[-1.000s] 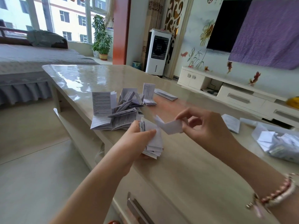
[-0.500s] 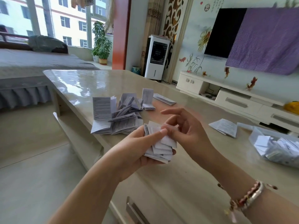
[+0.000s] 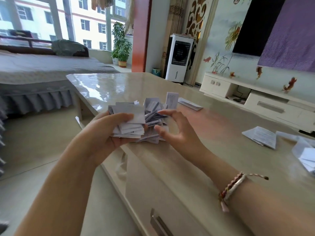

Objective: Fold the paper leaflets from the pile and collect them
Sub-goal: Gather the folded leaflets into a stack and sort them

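Beige table (image 3: 196,160) lies under our hands. Our left hand (image 3: 109,133) grips a stack of folded leaflets (image 3: 131,121), thumb on top. At 3 o'clock of it our right hand (image 3: 177,132) hovers spread wide, holding nothing. Beyond, at 12 o'clock, sits the leaflet pile (image 3: 156,109).

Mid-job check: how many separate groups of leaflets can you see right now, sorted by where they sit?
Held stack of folded leaflets in left hand: 1
Loose pile on the table: 1
Separate leaflets lying on the table: 2
Plastic bag of leaflets: 1
Total: 5
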